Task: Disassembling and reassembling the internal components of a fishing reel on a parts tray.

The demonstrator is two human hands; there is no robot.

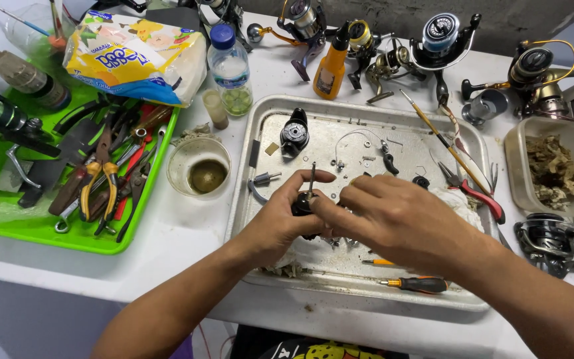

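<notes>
Nearest the camera, the two forearms reach in over the front edge of the white counter [167,239] and meet above a metal tray [247,173]. The left hand [280,219] cups a small black reel part [302,203] from below, its grip pressed round the body, with a thin metal shaft [312,176] standing up out of the part just beside the thumb. The right hand [393,216] comes across from the other side, fingertips pinched together on the same part where it meets the left thumb; what they pinch, if anything smaller, is hidden. The part sits over the middle of the tray, held clear of its floor. This looks like a fitting or loosening step on the reel's inner assembly: one hand steadies while the other works at the joint. The next move probably calls for a firm hold from the left and a fine twist or pull from the right, with care not to drop small pieces. Loose screws and a black reel housing [295,131] lie farther back in the tray, an orange-handled screwdriver [416,284] lies at its near edge, and a green tray of pliers [48,229] sits to the left.
</notes>
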